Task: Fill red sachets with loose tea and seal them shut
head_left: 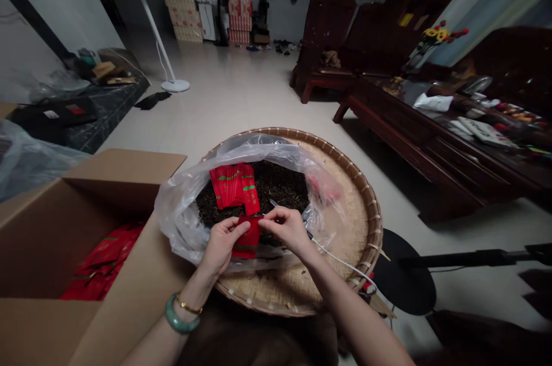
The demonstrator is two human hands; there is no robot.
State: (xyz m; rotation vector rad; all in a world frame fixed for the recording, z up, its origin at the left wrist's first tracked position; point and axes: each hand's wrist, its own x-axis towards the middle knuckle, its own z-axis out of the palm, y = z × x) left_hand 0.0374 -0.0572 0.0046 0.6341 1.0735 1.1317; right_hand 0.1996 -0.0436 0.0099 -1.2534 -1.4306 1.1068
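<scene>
My left hand (pixel 222 242) and my right hand (pixel 288 229) both pinch one small red packet (pixel 246 241), the left at its side, the right at its top edge. They hover over a clear plastic bag (pixel 181 205) of dark loose tea leaves (pixel 280 185) lying in a round woven bamboo tray (pixel 366 205). A stack of flat red packets (pixel 235 185) stands in the tea just beyond my fingers. A thin metal tool (pixel 274 203) pokes out near my right hand. A green bangle sits on my left wrist.
An open cardboard box (pixel 125 176) at my left holds red filled packets (pixel 103 265). A white cable (pixel 340 259) runs off the tray to the right. A dark wooden table (pixel 431 147) and chairs stand right; a standing fan (pixel 172 84) and stacked cartons are behind.
</scene>
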